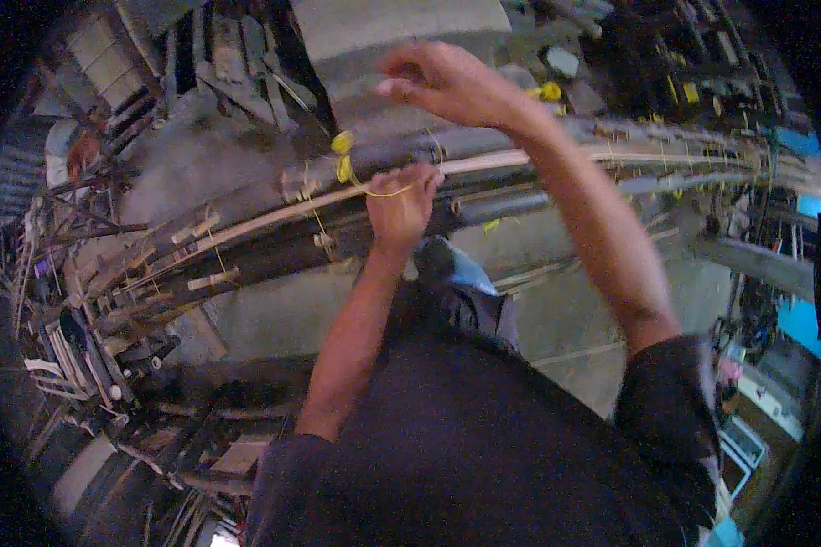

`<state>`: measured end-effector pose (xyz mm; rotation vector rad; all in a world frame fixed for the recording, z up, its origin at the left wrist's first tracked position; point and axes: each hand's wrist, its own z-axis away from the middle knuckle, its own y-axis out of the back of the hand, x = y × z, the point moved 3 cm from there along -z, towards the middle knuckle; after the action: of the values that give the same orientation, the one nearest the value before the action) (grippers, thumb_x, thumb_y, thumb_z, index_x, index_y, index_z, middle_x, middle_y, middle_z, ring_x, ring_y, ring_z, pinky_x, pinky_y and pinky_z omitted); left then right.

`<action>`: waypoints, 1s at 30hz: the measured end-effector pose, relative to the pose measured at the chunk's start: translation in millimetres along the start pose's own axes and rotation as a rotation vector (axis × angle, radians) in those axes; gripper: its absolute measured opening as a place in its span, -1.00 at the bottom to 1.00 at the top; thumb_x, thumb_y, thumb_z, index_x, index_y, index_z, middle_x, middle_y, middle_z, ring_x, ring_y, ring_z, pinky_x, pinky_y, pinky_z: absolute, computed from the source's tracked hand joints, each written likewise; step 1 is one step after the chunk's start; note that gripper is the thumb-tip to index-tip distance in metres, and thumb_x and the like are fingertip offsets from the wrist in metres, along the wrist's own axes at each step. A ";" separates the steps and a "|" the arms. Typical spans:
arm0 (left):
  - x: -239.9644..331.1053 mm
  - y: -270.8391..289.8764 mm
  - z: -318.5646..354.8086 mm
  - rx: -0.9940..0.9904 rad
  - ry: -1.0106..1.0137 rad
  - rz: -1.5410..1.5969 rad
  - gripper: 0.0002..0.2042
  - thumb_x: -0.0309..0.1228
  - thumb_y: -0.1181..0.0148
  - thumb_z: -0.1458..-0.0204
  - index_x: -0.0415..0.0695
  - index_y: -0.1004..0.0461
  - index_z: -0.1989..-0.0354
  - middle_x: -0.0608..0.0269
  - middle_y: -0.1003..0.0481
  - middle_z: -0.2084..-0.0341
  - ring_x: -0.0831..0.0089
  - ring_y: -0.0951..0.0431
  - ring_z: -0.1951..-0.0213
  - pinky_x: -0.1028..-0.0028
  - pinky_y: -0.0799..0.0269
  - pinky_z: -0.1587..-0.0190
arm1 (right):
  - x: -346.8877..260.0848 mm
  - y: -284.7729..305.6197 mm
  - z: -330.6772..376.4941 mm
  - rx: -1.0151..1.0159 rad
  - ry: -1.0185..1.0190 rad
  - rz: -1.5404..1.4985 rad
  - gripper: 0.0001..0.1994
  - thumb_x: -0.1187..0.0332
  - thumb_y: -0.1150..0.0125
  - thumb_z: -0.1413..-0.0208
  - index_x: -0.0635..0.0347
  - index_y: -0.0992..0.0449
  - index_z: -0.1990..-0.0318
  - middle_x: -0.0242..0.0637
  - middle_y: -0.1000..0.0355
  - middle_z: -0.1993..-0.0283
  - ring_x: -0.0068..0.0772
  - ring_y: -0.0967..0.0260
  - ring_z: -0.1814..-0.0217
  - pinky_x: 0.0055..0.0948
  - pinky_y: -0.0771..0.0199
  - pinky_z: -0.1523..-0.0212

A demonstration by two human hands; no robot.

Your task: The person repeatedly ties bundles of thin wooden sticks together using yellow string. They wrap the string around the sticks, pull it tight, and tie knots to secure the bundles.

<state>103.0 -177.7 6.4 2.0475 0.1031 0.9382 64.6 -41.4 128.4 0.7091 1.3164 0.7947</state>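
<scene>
My left hand (400, 208) is closed at a long pale wooden strip (520, 159), with a thin yellow cord (367, 189) looped across its fingers. Just left of that hand, a small bundle of the same cord (342, 155) hangs against a thick dark pole (392, 150). The strip lies lengthwise along the pole, and several yellow ties circle them farther along. Above and beyond the pole, my right hand (447, 84) is raised with its thumb and curved fingers apart. Motion blurs it slightly, and nothing shows between its fingers.
More long poles (502, 205) run side by side across the view. Scrap timber (237, 73) is piled at the far left, and loose pieces (73, 365) lie at the near left. A yellow object (547, 91) sits past my right wrist. A pale-framed item (743, 447) stands at the right.
</scene>
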 end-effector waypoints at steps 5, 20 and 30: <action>14.2 -5.2 -5.4 -0.136 -0.036 -0.159 -0.83 -0.21 -0.19 -0.01 -0.03 -0.58 0.39 0.18 -0.55 0.54 0.18 -0.55 0.46 0.24 -0.41 0.37 | 103.5 -79.5 -18.6 0.342 -0.237 -0.767 -0.67 0.12 0.03 -0.20 0.19 -0.43 0.44 -0.19 -0.37 0.53 -0.10 -0.33 0.51 -0.17 -0.34 0.44; -47.2 -61.5 -109.5 -0.580 0.651 0.617 -0.56 -0.07 0.13 -0.21 -0.19 -0.43 0.50 0.28 -0.47 0.55 0.46 -0.48 0.42 0.40 -0.32 0.37 | 21.1 -192.8 162.8 -0.065 0.337 -0.196 -0.85 0.33 -0.14 0.10 0.16 -0.51 0.38 -0.20 -0.49 0.39 -0.15 -0.50 0.31 -0.25 -0.54 0.34; -16.6 75.5 -138.6 -0.457 0.082 -0.171 -0.56 0.07 -0.05 -0.06 -0.09 -0.58 0.25 0.06 -0.59 0.29 0.11 -0.58 0.18 0.23 -0.45 0.12 | 65.2 -8.1 124.6 0.254 0.070 0.056 -0.87 0.44 -0.22 0.03 0.16 -0.55 0.28 -0.22 -0.52 0.37 -0.12 -0.49 0.32 -0.29 -0.50 0.28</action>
<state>-18.4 -138.4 100.7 1.5549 0.0957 0.8481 194.0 7.5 101.4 0.9288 1.4828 0.7088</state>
